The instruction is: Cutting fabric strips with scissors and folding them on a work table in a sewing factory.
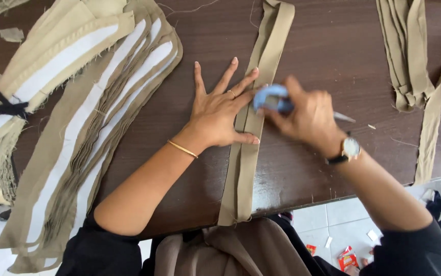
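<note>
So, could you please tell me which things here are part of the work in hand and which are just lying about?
In hand:
- left hand flat on khaki strip
- right hand gripping blue tool

Lying about:
- stacked khaki-and-white pieces
- loose khaki strips
- fabric scrap

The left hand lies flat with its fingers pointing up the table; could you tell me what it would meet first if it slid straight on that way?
The left hand would likely meet only bare table; the way looks free to the picture's top edge.

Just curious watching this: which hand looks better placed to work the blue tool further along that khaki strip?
Probably the right hand: it grips the blue tool over the khaki strip. The left hand lies flat, fingers spread, pinning the strip to the table.
</note>
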